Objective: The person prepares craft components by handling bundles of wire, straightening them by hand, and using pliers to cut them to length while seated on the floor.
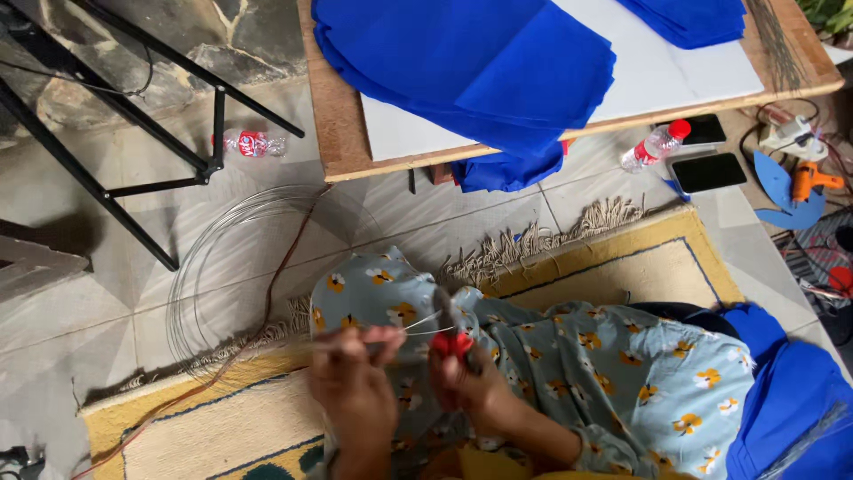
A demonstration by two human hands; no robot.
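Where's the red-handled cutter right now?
In the head view, the red-handled cutter is low centre, gripped in the right hand, beside the left hand.

A thin silvery wire (418,327) is stretched across between the two grips, and red-handled pliers (451,333) are held upright, jaws pointing up just above the right grip.

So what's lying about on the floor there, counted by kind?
Plastic bottles: 2
Phones: 2
Wire coil: 1
Glue gun: 1
Rug: 1
Total: 7
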